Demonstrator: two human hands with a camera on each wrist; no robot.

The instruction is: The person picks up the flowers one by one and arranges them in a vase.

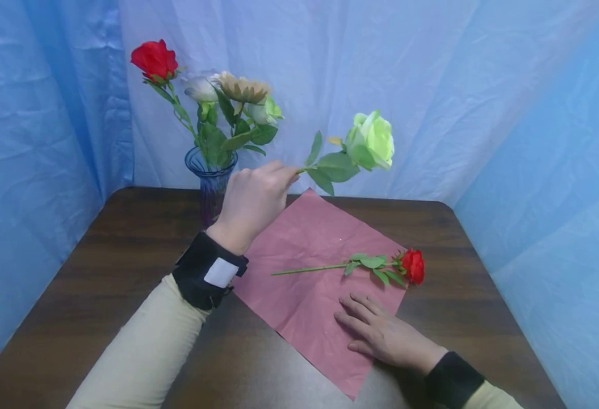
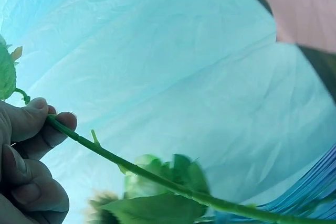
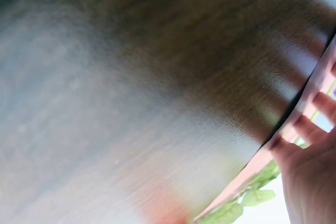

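My left hand (image 1: 258, 196) pinches the green stem (image 2: 131, 166) of a pale green rose (image 1: 372, 141) between thumb and fingers. The bloom points right, above the far corner of a pink paper sheet (image 1: 299, 238). In the left wrist view the stem runs down to the lower right, toward the bluish vase. My right hand (image 1: 386, 335) lies with fingers extended on the lower right part of the sheet. Just beyond it, a red rose (image 1: 413, 266) lies across the paper, its stem (image 1: 309, 269) pointing left and its bloom past the sheet's right edge.
A blue-purple glass vase (image 1: 211, 176) stands at the table's back left, partly hidden by the left hand. It holds another red rose (image 1: 154, 59), a beige flower (image 1: 243, 88) and pale blooms. Blue-white cloth (image 1: 483, 85) hangs around the dark wooden table (image 1: 141, 244).
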